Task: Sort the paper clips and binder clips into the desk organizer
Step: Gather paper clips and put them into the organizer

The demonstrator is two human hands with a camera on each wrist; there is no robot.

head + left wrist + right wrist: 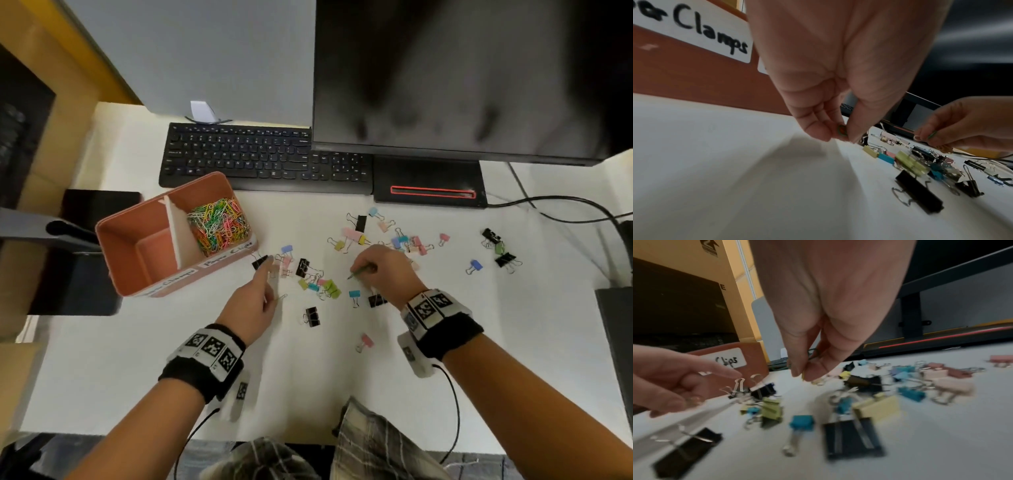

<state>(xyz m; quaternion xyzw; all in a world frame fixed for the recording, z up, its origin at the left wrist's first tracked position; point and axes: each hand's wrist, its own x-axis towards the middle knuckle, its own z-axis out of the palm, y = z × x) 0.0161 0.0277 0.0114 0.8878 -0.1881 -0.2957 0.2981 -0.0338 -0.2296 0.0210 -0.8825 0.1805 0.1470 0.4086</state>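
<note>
A salmon desk organizer (118, 240) stands at the left of the white desk; its right compartment holds several coloured paper clips (219, 226), and the left one, labelled "Clamps" (709, 34), looks empty. Coloured and black binder clips (318, 286) lie scattered between and behind my hands, with more (503, 258) at the far right. My left hand (265, 289) is beside the organizer with its index finger stretched out, pinching a small paper clip (841, 130). My right hand (363, 270) hovers over the clips and pinches a green paper clip (356, 273), also visible in the left wrist view (932, 134).
A black keyboard (260, 157) and a monitor (462, 75) on its black base (431, 185) stand behind the clips. Cables (565, 202) run to the right. A dark object (616, 325) sits at the right edge, and cardboard boxes (41, 68) stand at the left.
</note>
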